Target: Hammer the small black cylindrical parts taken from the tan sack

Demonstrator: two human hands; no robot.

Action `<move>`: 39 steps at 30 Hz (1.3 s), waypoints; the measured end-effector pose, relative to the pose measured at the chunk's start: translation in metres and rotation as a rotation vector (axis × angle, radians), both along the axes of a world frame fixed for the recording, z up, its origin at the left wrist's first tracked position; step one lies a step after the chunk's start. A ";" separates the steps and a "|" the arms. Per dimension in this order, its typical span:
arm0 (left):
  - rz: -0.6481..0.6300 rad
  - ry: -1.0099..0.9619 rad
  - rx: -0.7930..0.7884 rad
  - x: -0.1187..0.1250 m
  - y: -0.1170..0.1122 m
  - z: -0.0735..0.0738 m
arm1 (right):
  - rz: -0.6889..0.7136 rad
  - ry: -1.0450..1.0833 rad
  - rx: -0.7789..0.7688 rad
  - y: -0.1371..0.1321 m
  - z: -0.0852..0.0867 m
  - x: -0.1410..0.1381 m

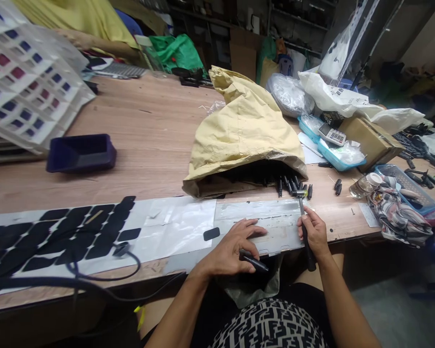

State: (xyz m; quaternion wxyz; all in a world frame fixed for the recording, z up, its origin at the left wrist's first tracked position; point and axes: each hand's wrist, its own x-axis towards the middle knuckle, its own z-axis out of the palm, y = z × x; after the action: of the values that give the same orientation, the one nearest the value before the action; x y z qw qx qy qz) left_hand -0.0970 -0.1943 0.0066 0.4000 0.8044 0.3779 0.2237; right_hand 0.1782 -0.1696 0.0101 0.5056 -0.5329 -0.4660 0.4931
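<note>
The left hand (235,246) is closed on a black tube (255,262), with some of its other fingers stretched out over the gray strip (286,232) at the table's edge. The tube pokes out of that hand toward the right hand (313,229). The right hand is wrapped around the black handle of a small hammer (309,251). The hammer's head, with a yellow end, is up past the right hand's fingers, by a bunch of black parts (280,186).

Those parts poke out of the mouth of a big yellow bag (246,130). The bag sits on the table, farther away than both hands. Just left of the left hand lies a small black pad (211,234). Farther left, many more black pads (105,237) lie in rows on a white sheet (174,217). Beyond them, far from the left hand, is a dark purple tray (81,164).

To the right of the right hand are a little jar (364,186) and a crumpled cloth (400,212). A calculator (332,134) lies past that hand, beside a brown box (369,140).
</note>
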 end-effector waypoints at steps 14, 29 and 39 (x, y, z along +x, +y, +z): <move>0.442 -0.149 -0.087 0.024 0.018 -0.006 | 0.057 -0.124 0.060 -0.002 -0.002 -0.007; 0.977 0.194 -0.210 0.120 0.132 0.011 | 0.042 -0.085 0.072 -0.001 -0.013 -0.005; 0.654 0.113 0.013 0.061 0.084 0.010 | 0.060 -0.089 0.086 -0.002 -0.012 -0.004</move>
State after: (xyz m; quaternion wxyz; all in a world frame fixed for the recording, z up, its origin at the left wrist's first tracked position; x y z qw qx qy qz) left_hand -0.0360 -0.1101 0.0165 0.2802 0.6543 0.6362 0.2977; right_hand 0.1742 -0.1711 -0.0022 0.4917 -0.5179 -0.5247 0.4634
